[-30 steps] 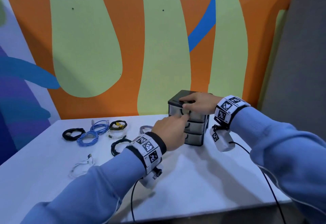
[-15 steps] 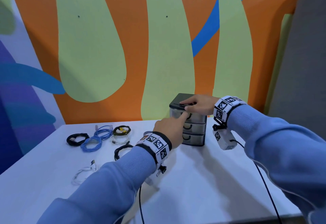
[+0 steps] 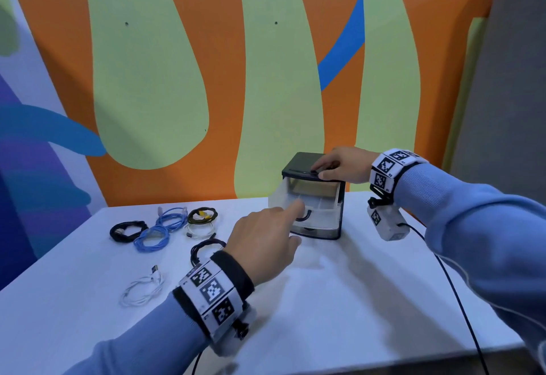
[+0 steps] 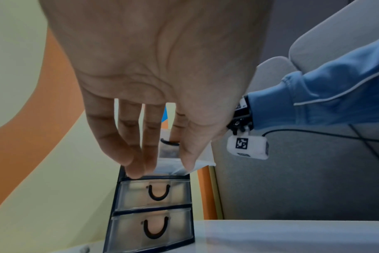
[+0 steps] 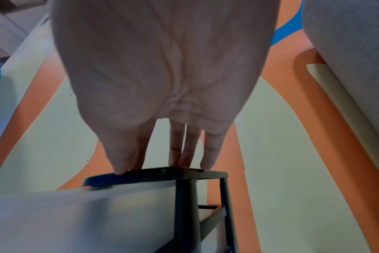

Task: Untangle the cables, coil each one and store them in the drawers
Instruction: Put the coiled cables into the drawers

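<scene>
Now right hand [image 3: 342, 166] presses drawer unit [image 3: 331, 234]; left hand [image 3: 266, 244] hooks top drawer [image 3: 322, 210].

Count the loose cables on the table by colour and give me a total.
Black cables: 3
Blue cables: 2
White cables: 2
Total: 7 in view
</scene>
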`<control>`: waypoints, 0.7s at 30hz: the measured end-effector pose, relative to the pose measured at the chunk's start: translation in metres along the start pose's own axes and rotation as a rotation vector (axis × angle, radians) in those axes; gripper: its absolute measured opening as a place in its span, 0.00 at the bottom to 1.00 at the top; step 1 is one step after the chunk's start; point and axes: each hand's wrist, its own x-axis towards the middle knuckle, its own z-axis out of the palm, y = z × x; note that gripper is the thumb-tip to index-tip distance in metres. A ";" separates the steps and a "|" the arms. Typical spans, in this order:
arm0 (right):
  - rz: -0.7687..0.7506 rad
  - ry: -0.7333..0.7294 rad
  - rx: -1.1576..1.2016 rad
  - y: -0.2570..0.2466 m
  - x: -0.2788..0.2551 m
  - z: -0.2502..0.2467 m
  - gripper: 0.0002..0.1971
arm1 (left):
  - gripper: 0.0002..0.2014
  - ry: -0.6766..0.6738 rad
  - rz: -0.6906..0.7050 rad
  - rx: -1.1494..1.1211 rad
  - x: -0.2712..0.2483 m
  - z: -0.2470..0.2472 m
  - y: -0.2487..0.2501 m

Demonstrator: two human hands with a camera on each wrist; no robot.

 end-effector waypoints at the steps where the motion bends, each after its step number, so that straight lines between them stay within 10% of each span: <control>1: -0.002 0.005 -0.002 0.001 0.000 0.001 0.16 | 0.14 0.001 0.005 0.000 -0.004 -0.002 0.002; 21: 0.005 0.053 -0.030 -0.004 -0.014 0.010 0.18 | 0.20 -0.064 -0.060 -0.055 -0.035 -0.025 0.007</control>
